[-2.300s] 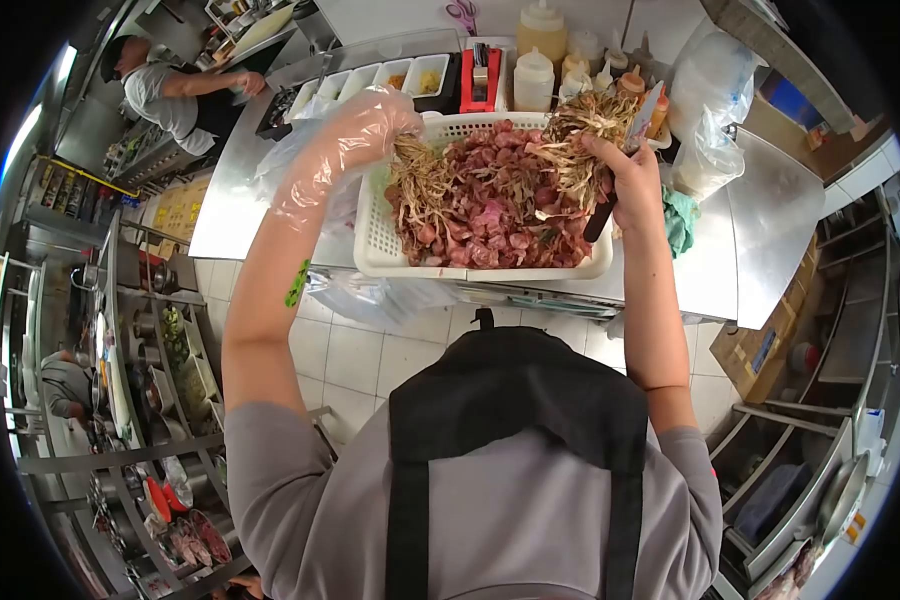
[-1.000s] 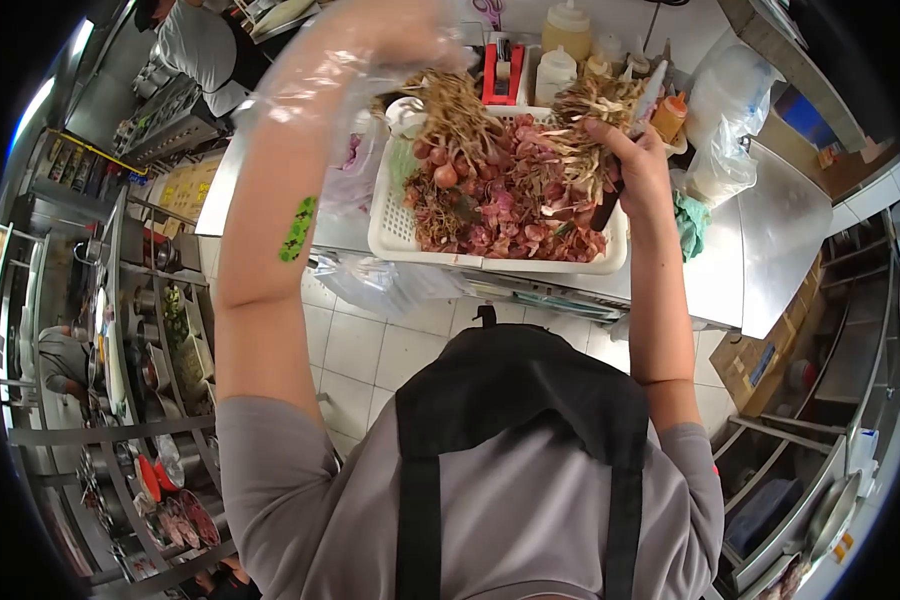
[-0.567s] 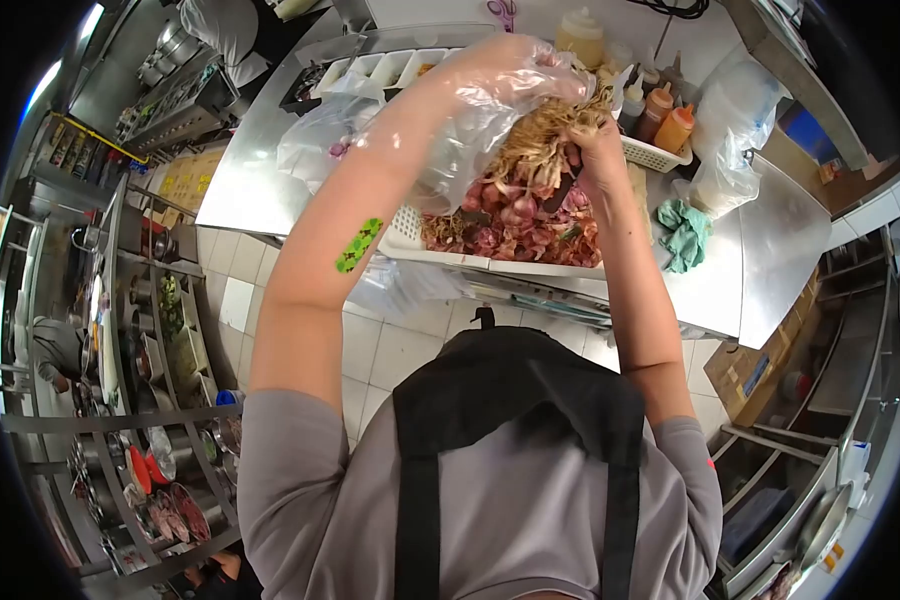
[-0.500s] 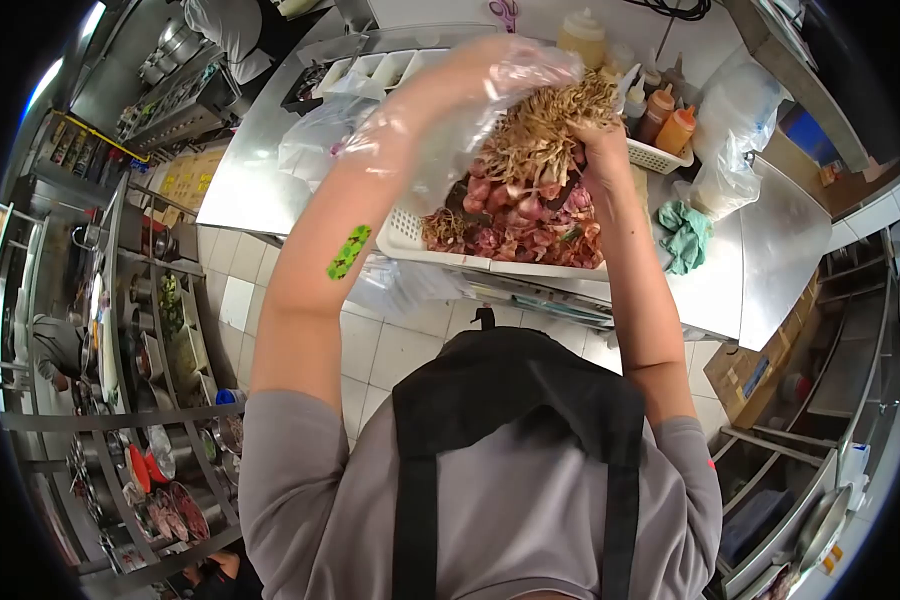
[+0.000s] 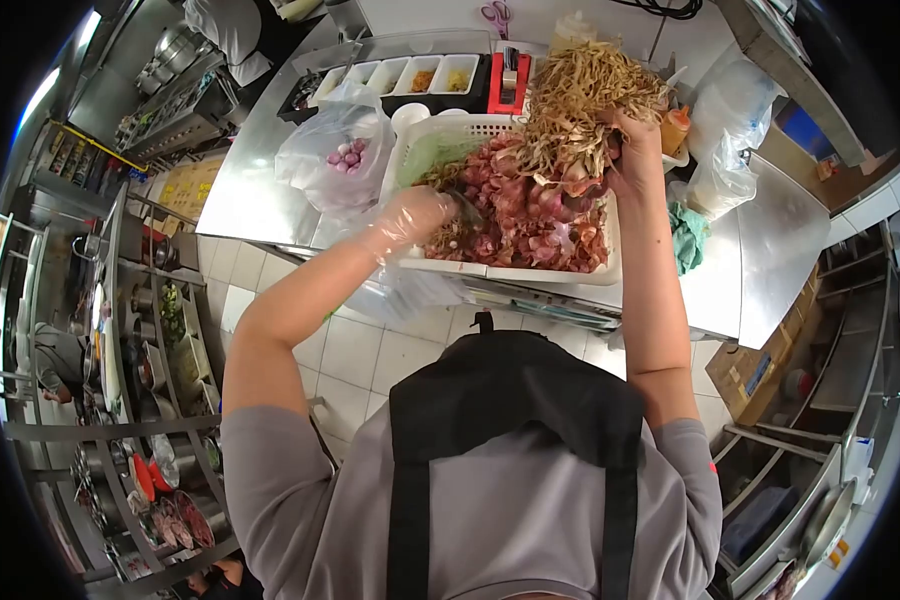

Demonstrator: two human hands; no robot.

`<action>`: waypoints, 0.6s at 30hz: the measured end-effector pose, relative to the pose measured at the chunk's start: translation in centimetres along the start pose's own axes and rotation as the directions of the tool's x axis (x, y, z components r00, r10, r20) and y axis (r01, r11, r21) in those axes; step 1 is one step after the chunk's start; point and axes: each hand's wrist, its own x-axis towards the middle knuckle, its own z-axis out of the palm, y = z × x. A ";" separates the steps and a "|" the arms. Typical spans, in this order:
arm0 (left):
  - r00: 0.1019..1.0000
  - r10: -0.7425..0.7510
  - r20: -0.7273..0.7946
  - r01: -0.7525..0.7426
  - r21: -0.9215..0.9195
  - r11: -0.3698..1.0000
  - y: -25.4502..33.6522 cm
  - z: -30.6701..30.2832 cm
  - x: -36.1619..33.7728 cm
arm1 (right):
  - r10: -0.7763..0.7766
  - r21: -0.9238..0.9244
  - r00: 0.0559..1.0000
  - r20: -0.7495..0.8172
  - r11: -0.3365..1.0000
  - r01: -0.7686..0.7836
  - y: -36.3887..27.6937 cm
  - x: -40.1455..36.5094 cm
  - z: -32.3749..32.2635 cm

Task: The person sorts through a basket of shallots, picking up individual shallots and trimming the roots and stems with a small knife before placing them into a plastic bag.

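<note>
A white basket (image 5: 394,178) on the metal table holds many red shallots (image 5: 515,215) and loose skins. My right hand (image 5: 632,150) is closed round a big bundle of dried shallot stalks (image 5: 585,100), raised over the basket's right side, with some bulbs hanging below it. My left hand (image 5: 420,215), in a clear plastic glove, reaches into the basket's left side at a brown tangle of roots or stalks; its fingertips are hidden there. Left of the basket, a clear plastic bag (image 5: 315,150) contains several peeled pink shallots (image 5: 347,157).
Behind the basket are a black tray of white containers (image 5: 395,76), a red object (image 5: 509,88) and purple scissors (image 5: 496,14). Sauce bottles (image 5: 676,128), a green cloth (image 5: 689,238) and a plastic bag (image 5: 727,150) are at right. Another person (image 5: 232,35) stands at upper left.
My left hand has moved from the top of the stalk bundle down and left into the basket. The bundle in my right hand has shifted slightly up and right.
</note>
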 end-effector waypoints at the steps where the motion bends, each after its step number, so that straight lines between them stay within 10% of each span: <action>1: 0.998 -0.016 0.067 0.021 -0.069 0.997 -0.5 0.1 0.1 | -0.003 -0.020 1.000 -0.006 1.000 0.003 0.0 0.1 -0.4; 5: 0.996 0.090 -0.031 -0.093 -0.159 0.983 -1.9 -2.6 -2.0 | -0.020 -0.034 0.999 -0.050 0.999 0.018 -0.6 0.4 -1.0; 11: 0.980 -0.130 -0.150 0.010 -0.619 0.785 -3.0 -9.9 -2.3 | -0.066 -0.105 0.997 -0.044 0.993 0.061 -1.5 1.0 -1.7; 13: 0.954 -0.249 -0.167 -0.085 -0.947 0.310 -2.8 -11.3 -2.2 | -0.078 -0.091 0.997 -0.028 0.993 0.075 -1.8 1.3 -1.8; 18: 0.946 -0.239 -0.218 -0.125 -0.928 0.350 -3.3 -14.7 -3.0 | -0.072 -0.080 0.997 -0.008 0.994 0.072 -2.3 1.5 -0.7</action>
